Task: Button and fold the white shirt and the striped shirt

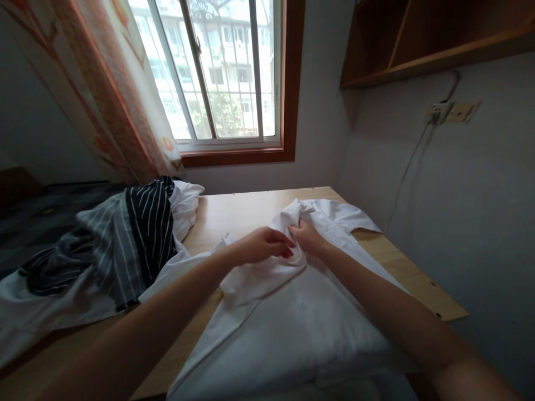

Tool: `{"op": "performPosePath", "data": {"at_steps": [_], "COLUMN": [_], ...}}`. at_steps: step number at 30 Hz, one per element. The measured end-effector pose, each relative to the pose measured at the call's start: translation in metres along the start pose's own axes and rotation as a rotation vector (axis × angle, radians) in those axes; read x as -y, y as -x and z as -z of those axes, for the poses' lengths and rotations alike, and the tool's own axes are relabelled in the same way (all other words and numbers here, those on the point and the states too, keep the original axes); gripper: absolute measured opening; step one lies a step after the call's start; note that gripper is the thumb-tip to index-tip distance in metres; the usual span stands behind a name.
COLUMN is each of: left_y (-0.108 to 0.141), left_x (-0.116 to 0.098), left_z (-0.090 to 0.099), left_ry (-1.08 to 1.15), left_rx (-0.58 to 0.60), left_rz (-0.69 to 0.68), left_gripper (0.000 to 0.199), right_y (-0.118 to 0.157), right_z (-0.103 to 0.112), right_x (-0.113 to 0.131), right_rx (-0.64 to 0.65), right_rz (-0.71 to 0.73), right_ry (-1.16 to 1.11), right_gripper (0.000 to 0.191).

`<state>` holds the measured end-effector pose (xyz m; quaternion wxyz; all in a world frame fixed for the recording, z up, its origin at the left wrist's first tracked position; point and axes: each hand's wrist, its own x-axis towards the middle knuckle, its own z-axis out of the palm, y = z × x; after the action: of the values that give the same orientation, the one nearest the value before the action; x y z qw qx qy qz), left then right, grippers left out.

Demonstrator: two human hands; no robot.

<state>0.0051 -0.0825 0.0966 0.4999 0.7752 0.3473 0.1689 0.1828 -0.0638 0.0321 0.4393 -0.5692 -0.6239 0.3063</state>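
Note:
A white shirt (309,317) is spread over the table, with its lower part toward me and one sleeve (346,214) lying out to the far right. Around the collar end the cloth is bunched up. My right hand (307,236) grips that bunched cloth, thumb and fingers closed on it. Just left of it, my left hand (267,245) hovers low over the shirt. Its fingers are bent and slightly apart, with no cloth visibly held between them. Part of the shirt front lies hidden beneath my right forearm.
The wooden table (234,209) reaches to the wall under the window (225,72). On the left lies a heap of clothes with a black and grey striped garment (142,234). A curtain (112,89) hangs behind it. A shelf (418,50) and a plugged-in cord (407,167) are at right.

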Motion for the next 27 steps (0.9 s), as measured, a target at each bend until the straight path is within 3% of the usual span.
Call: {"op": "performPosePath", "data": {"at_steps": [4, 7, 11, 15, 18, 21, 25, 27], "left_y": [-0.027, -0.046, -0.058, -0.063, -0.074, -0.091, -0.107, -0.103], "left_x": [0.007, 0.028, 0.047, 0.038, 0.024, 0.015, 0.017, 0.023], "left_z": [0.055, 0.074, 0.066, 0.04, 0.022, 0.014, 0.023, 0.034], "left_ry": [-0.237, -0.655, -1.021, -1.215, -1.282, -1.299, -1.321, -1.334], "left_rx": [-0.399, -0.478, -0.411, -0.293, -0.148, -0.04, 0.013, 0.012], "left_rz": [-0.086, -0.167, -0.335, -0.653, -0.829, -0.883, -0.852, -0.811], "left_gripper": [0.031, 0.046, 0.085, 0.081, 0.067, 0.049, 0.019, 0.016], "right_y": [0.019, 0.035, 0.047, 0.049, 0.048, 0.047, 0.046, 0.045], "right_z": [0.008, 0.019, 0.031, 0.033, 0.029, 0.025, 0.028, 0.037], "right_x": [0.009, 0.017, 0.03, 0.041, 0.045, 0.043, 0.038, 0.038], "right_rx": [0.21, 0.506, 0.956, 1.222, 1.325, 1.385, 1.395, 1.377], "right_rz": [-0.1, -0.084, -0.055, 0.022, 0.082, 0.128, 0.214, 0.228], "right_ry": [-0.115, -0.078, -0.101, -0.148, -0.15, -0.125, -0.104, -0.092], "right_gripper": [0.047, 0.041, 0.029, 0.025, 0.023, 0.023, 0.023, 0.024]}}
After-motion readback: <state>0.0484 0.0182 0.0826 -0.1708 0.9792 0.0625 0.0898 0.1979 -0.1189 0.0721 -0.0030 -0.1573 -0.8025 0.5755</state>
